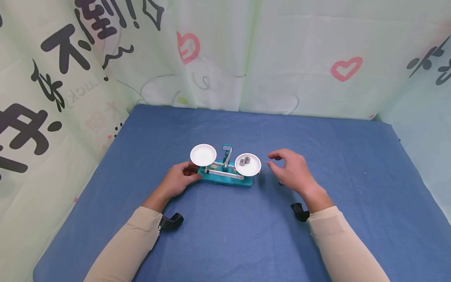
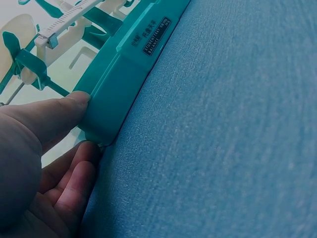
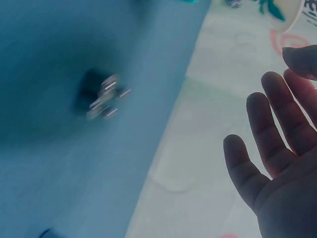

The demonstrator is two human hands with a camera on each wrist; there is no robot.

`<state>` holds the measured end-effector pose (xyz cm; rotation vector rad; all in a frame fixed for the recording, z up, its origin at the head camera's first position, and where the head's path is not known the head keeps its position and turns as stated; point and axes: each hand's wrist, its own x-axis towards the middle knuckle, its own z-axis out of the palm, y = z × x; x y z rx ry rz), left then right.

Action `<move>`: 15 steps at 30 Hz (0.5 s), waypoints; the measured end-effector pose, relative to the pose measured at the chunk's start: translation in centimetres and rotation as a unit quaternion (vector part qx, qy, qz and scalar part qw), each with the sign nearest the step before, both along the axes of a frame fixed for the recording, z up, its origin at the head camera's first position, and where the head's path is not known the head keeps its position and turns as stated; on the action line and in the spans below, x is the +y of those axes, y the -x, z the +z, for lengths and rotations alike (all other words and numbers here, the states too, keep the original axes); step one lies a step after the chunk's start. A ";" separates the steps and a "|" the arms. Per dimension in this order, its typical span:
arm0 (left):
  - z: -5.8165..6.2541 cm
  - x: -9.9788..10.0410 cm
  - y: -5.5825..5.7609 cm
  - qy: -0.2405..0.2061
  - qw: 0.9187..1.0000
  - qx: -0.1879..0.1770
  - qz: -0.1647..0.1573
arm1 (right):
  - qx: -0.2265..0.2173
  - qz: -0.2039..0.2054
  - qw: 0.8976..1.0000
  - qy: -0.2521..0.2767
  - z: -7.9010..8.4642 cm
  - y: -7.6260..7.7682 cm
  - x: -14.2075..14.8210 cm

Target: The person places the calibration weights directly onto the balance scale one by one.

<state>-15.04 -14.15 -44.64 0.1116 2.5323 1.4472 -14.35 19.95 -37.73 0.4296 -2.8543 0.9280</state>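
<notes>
A teal balance scale (image 1: 225, 179) stands on the blue-covered table. Its left pan (image 1: 203, 155) is bare and sits higher than the right pan (image 1: 251, 169), which carries two small metal pieces (image 1: 247, 159) that look like nuts. My left hand (image 1: 177, 181) holds the left end of the scale's base, and the thumb (image 2: 74, 106) lies on its edge in the left wrist view. To the right of the scale, my right hand (image 1: 291, 171) hovers with loosely bent fingers and nothing in them. Below it lie loose metal pieces (image 3: 104, 96), blurred in the right wrist view and mostly covered in the head view.
Blue cloth (image 1: 225, 243) covers the table. A pale printed curtain (image 1: 289, 62) hangs along its back and sides. Black bands with mounts (image 1: 171, 221) sit at both wrists, below beige sleeves (image 1: 123, 246).
</notes>
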 end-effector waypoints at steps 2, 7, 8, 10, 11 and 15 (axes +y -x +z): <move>0.0 0.0 0.0 0.000 1.000 0.000 0.000 | -0.008 -0.008 1.000 -0.009 -0.3 -0.3 0.7; 0.1 0.0 -0.1 0.000 1.000 -0.002 0.003 | -0.019 -0.026 0.999 -0.018 -1.4 -1.0 2.3; 0.1 0.0 -0.1 0.000 1.000 -0.002 0.003 | -0.022 -0.029 0.999 -0.019 -1.6 -1.1 2.6; 0.1 0.1 -0.1 0.000 1.000 -0.001 0.004 | -0.028 -0.032 0.999 -0.021 -2.0 -1.4 3.1; 0.1 0.1 -0.1 0.000 1.000 0.000 0.004 | -0.031 -0.034 0.999 -0.024 -2.2 -1.5 3.4; 0.1 0.1 -0.2 -0.001 1.000 0.002 0.003 | -0.049 -0.037 0.998 -0.034 -2.8 -2.0 4.1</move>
